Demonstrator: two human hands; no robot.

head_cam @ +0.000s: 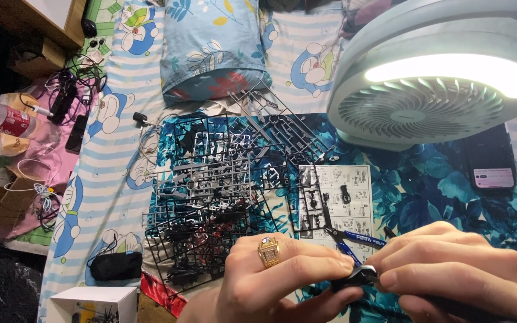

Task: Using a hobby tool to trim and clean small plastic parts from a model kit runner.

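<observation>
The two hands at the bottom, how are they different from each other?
The left hand wears a chunky gold ring; the right hand shows no ring. The left hand comes in from the lower middle, while the right hand comes in from the lower right corner. What they share: both are bare, and their fingertips meet on the same small dark plastic part, just below the blue-handled nippers.

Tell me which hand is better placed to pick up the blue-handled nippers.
Probably right. The right hand lies almost against the blue-handled nippers, just beside the handles. The left hand sits farther left. Both pinch the small dark part.
</observation>
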